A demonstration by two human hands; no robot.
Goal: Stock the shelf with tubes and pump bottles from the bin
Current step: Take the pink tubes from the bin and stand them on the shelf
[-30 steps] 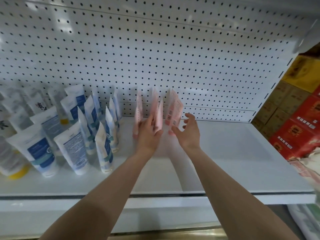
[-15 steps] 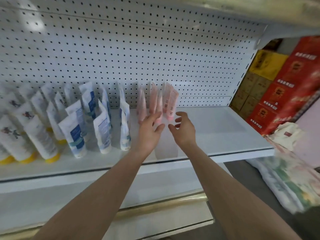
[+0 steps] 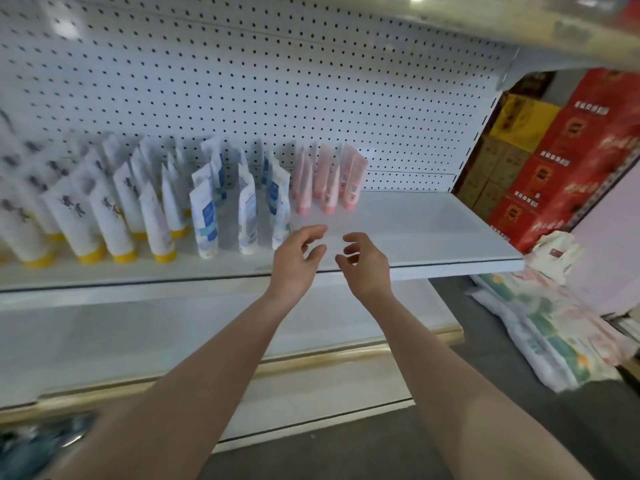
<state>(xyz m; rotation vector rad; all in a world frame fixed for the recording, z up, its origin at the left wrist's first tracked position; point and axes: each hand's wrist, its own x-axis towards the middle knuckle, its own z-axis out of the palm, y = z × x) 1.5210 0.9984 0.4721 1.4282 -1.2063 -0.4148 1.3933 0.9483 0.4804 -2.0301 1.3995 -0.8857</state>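
Several pink tubes (image 3: 329, 181) stand cap-down at the back of the white shelf (image 3: 433, 233), against the pegboard. Left of them stand white tubes with blue labels (image 3: 242, 209), and further left white tubes with yellow caps (image 3: 104, 216). My left hand (image 3: 298, 261) and my right hand (image 3: 363, 261) hover side by side over the shelf's front edge, in front of the pink tubes. Both have loosely curled fingers and hold nothing. No bin shows clearly; a blurred dark blue shape (image 3: 38, 445) sits at the bottom left corner.
Red cartons (image 3: 568, 161) and yellow-brown cartons (image 3: 512, 133) are stacked to the right of the shelf. Soft plastic-wrapped packs (image 3: 561, 327) lie on the floor at the right. A lower white shelf (image 3: 138, 341) runs beneath. The shelf's right part holds nothing.
Both hands have drawn back from the pink tubes toward the shelf's front edge, leaving the tubes standing. The view has pulled back and swung right.
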